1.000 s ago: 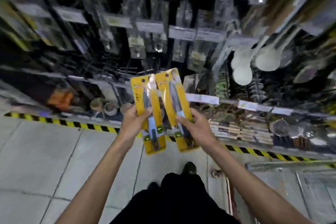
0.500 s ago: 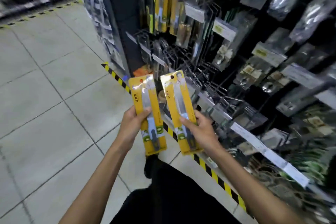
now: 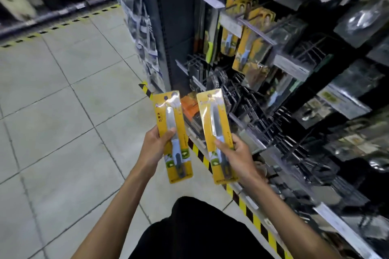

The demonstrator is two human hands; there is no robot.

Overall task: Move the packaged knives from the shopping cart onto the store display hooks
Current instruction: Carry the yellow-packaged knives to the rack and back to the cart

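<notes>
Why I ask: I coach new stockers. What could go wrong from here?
Both hands are full: left hand grips the left knife pack, right hand the right knife pack, so neither could steady a hook.
The dark wire hooks jut toward the aisle and might snag a forearm.

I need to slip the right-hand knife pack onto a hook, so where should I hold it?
Hold the right pack by its lower half, over the knife handle, from its right edge, thumb in front and fingers behind, as the right hand does. The card is flat and upright with its hang hole at the top, so a low grip leaves that free.
</notes>
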